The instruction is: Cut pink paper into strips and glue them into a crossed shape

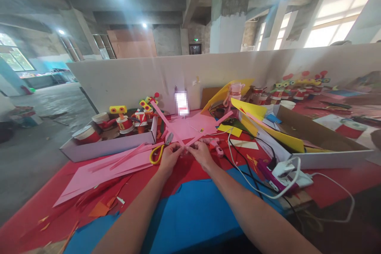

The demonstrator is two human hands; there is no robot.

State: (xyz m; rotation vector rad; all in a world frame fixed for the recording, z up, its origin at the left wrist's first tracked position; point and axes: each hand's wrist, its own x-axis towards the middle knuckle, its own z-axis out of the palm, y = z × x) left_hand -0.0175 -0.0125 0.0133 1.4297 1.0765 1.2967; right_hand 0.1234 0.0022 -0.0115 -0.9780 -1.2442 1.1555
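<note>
My left hand (172,155) pinches the near end of a pink paper strip (163,116) that slants up and to the left. My right hand (202,154) grips the near end of another pink paper strip (217,124), slanting up to the right. Both hands are close together, and the strips meet in a V at the fingertips; I cannot tell whether they are joined. Beside my left hand lie scissors with yellow handles (153,158). A pink glue gun (218,149) rests just right of my right hand. Pink paper sheets (190,125) lie beyond the hands.
At left, a box (110,149) holds paper-cup figures. More pink sheets (98,174) lie before it. An open box with yellow card (324,158) stands right, near a purple power strip (276,178) with white and black cables. A white partition (133,79) rises behind.
</note>
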